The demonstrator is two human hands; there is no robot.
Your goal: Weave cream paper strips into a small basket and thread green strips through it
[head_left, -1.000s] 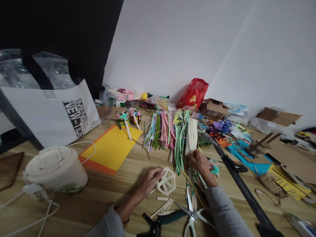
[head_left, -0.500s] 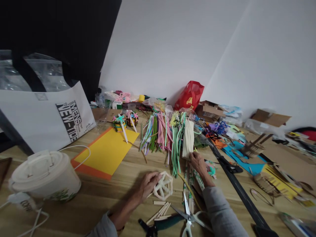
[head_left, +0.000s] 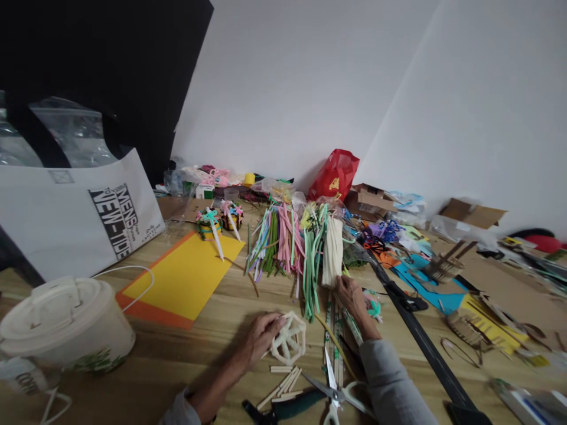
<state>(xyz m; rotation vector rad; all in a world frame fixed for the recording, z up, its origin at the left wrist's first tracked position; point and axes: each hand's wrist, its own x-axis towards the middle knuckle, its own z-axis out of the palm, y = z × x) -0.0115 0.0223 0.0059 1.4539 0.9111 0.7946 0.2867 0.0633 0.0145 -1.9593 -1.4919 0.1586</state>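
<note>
Head view: left hand (head_left: 262, 340) hides part of the pale openwork ball (head_left: 290, 339).

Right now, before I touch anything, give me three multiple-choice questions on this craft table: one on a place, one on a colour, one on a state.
1. Where is the white lattice frame?
A) inside the red bag
B) held in the left hand
C) on the far wall

2. What colour is the flat sheet left of the coloured strips?
A) plain blue
B) plain green
C) yellow with an orange border

3. What state is the white takeaway cup in?
A) lid on
B) lid off beside it
C) lying on its side

Answers:
1. B, the fingers curl against its side.
2. C, orange edges frame the yellow.
3. A, the round lid sits on top.
</note>
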